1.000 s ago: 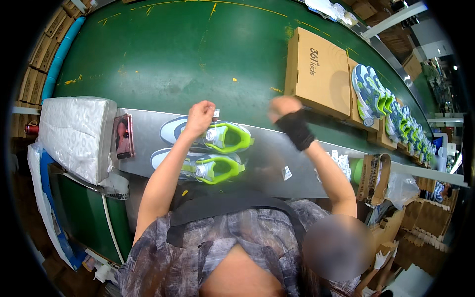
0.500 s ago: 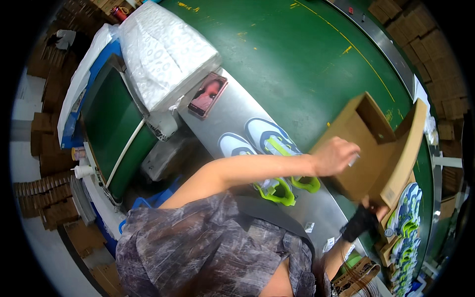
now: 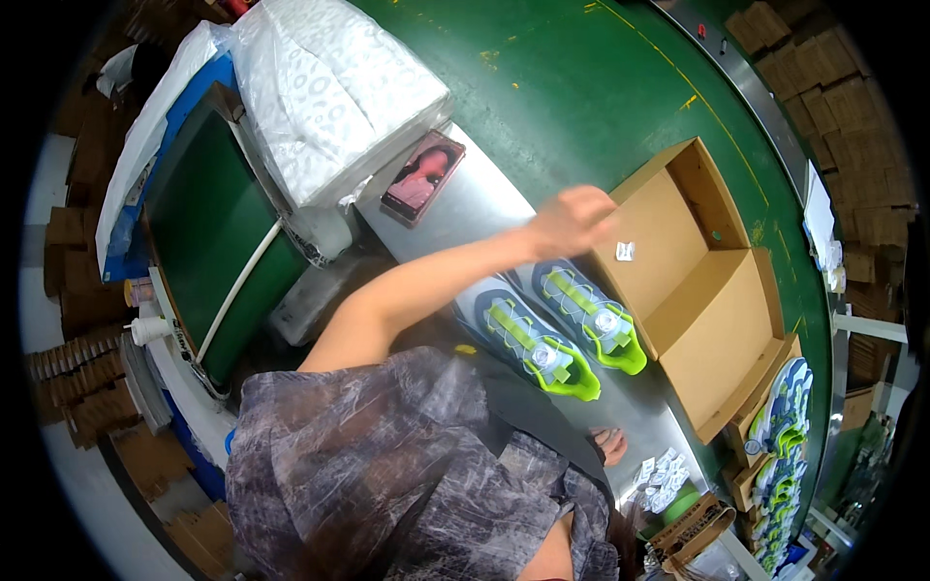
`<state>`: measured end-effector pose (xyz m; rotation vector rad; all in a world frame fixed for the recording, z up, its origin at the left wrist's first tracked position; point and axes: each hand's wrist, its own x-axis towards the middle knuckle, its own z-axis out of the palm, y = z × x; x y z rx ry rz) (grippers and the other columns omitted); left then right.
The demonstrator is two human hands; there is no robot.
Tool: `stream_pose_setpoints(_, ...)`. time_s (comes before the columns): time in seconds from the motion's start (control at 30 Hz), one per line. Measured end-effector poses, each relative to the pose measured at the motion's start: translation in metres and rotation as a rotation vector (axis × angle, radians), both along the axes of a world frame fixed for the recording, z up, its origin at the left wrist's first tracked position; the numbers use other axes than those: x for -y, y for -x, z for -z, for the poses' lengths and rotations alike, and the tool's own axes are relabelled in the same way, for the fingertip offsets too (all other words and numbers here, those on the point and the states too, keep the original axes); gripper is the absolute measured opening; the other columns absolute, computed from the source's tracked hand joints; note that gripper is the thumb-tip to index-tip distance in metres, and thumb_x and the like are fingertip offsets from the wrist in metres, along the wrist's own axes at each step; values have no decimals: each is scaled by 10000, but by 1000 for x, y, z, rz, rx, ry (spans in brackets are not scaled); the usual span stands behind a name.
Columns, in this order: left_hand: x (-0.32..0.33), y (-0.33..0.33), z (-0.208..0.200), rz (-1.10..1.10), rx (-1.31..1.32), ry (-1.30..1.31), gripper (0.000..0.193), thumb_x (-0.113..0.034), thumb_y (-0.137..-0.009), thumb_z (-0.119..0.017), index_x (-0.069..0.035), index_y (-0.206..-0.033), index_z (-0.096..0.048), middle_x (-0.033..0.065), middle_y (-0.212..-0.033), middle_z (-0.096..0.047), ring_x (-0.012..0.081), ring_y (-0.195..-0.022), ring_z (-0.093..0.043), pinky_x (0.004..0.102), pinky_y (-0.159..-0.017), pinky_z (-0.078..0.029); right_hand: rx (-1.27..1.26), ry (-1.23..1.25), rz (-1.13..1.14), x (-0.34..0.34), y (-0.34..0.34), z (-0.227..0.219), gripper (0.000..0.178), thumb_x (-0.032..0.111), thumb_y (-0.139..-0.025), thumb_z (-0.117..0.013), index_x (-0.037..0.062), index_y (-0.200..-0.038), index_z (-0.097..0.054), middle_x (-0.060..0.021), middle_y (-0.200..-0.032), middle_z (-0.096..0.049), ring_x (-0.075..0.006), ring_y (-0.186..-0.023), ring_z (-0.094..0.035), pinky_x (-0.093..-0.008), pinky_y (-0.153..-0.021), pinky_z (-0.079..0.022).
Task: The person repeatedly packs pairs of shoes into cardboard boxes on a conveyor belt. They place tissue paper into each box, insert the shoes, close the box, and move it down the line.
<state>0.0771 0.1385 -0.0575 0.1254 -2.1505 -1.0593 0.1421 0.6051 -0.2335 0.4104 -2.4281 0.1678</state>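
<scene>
My left hand (image 3: 573, 221) is raised over the near left edge of the open brown shoebox (image 3: 722, 339), its fingers blurred by motion. A small white sachet (image 3: 625, 252) lies inside the box, beside those fingers. Below the hand, a pair of blue-grey and lime sneakers, one left (image 3: 518, 334) and one right (image 3: 588, 308), rests on the metal table (image 3: 484, 194). My right hand (image 3: 610, 445) shows only its curled fingers past the dark apron, low over the table near a heap of white sachets (image 3: 661, 479). Whatever they hold is hidden.
A phone (image 3: 423, 178) lies at the table's far end, next to a large plastic-wrapped white stack (image 3: 334, 97). A green conveyor belt (image 3: 208, 232) runs on the left. More sneakers (image 3: 783, 426) stand in rows at the right, near a small cardboard box (image 3: 693, 533).
My left hand has moved left and up from over the box. The white sachet now lies in the box. My right hand has let go of the box and drawn back toward my body.
</scene>
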Motion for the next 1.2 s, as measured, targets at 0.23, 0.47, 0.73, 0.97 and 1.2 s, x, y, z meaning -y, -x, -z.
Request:
stream_pose_setpoints(0.23, 203, -134, 16, -690, 237, 62, 194, -158, -809, -506, -30, -929, -590, 180, -847, -564, 328, -818, -526, 392, -741, -424, 405, 682, -13, 101, 19, -44, 199, 30, -812, -491, 24, -1010, -518, -108, -988, -450, -228, -777, -507, -308, -689, -443)
stream_pose_setpoints(0.47, 297, -225, 31, -905, 742, 348, 258, -365, -768, -605, -119, -845, -608, 103, -833, -530, 296, -831, -516, 371, -756, -415, 294, 324, -63, 160, 28, -71, 168, 59, -738, -556, 42, -891, -487, -71, -802, -453, -211, -724, -460, -338, -620, -373)
stream_pose_setpoints(0.73, 335, -254, -19, -857, 497, 256, 193, -229, -837, -524, -39, -810, -547, 163, -675, -581, 329, -655, -579, 384, -596, -439, 552, 601, 166, 130, 52, -66, 256, 23, -769, -458, -48, -1011, -501, -53, -649, -466, -148, -634, -504, -260, -567, -402)
stream_pose_setpoints(0.97, 267, -194, -195, -435, 152, -284, 269, -228, -934, -362, 3, -904, -497, 104, -692, -603, 158, -522, -588, 249, -489, -482, 371, 838, -124, 133, 75, -185, 323, 65, -844, -435, 40, -1159, -504, -13, -783, -487, -83, -661, -453, -204, -590, -392)
stream_pose_setpoints(1.2, 113, -39, -219, 413, 51, -484, 228, -208, -935, -386, 13, -914, -436, 142, -764, -585, 223, -654, -638, 299, -590, -545, 980, 790, -873, 336, 68, -293, 694, 107, -703, -600, 73, -1328, -298, -115, -1217, -475, -77, -614, -470, -206, -555, -404)
